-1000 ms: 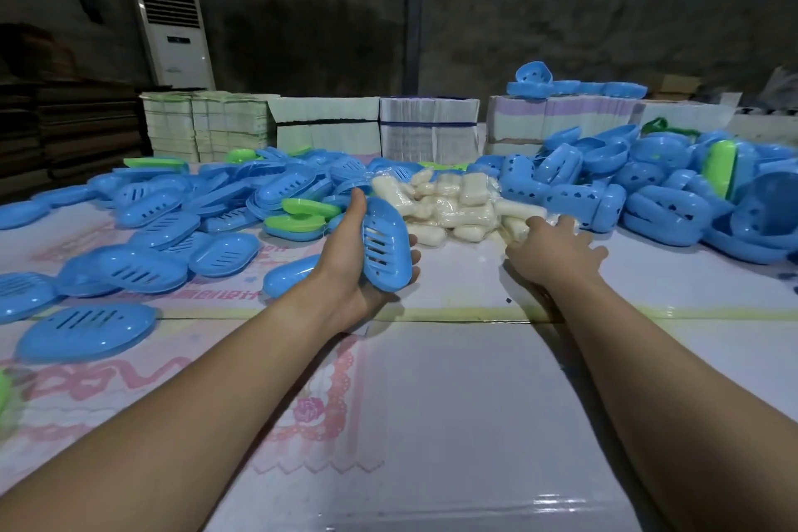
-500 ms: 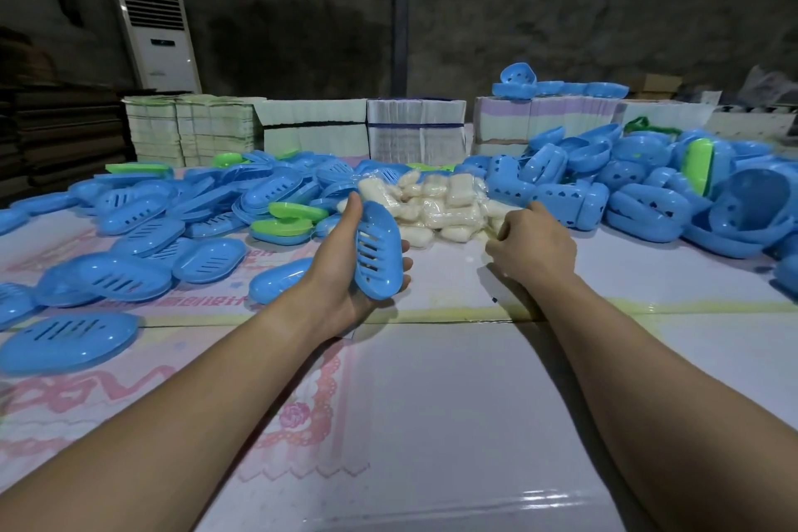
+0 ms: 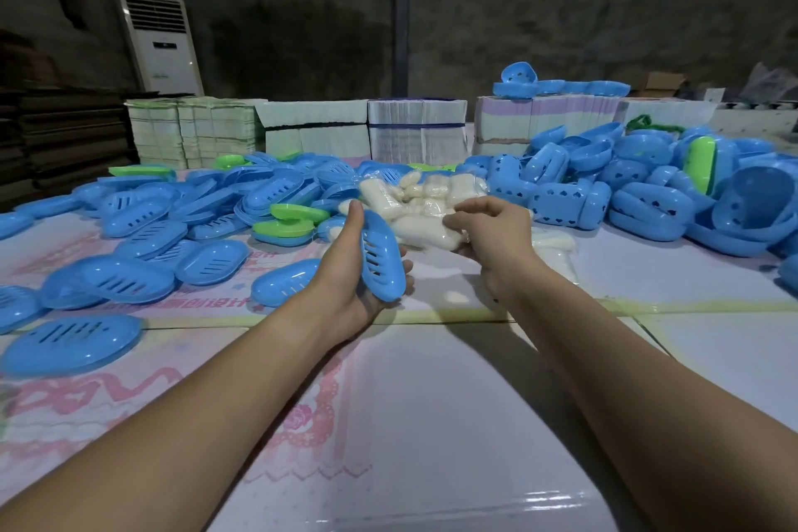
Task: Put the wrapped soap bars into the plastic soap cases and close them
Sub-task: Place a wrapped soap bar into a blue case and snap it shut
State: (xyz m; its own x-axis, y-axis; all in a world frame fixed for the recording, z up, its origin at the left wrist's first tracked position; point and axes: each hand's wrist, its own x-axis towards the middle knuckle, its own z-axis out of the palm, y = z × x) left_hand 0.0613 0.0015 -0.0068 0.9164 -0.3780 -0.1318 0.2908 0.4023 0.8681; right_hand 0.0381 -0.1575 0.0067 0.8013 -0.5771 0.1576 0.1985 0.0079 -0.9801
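Note:
My left hand point(image 3: 345, 272) grips a blue slotted soap case half point(image 3: 382, 259), held on edge above the table near the centre. To its right, my right hand point(image 3: 492, 233) holds a white wrapped soap bar point(image 3: 425, 232), lifted close to the case half. Behind both hands lies a pile of wrapped soap bars point(image 3: 425, 192) in clear film. Flat blue slotted lids point(image 3: 129, 276) are spread over the left of the table. Deeper blue case bottoms point(image 3: 565, 199) are heaped at the right.
A few green case parts point(image 3: 287, 220) lie among the blue lids, and one green piece point(image 3: 699, 162) stands in the right heap. Stacks of flat cartons point(image 3: 414, 130) line the table's far edge. A white floor air conditioner point(image 3: 159, 41) stands at the back left.
My right hand has drawn back from the pile with a wrapped soap bar in it, coming toward the case half. My left hand has stayed in place with the case half.

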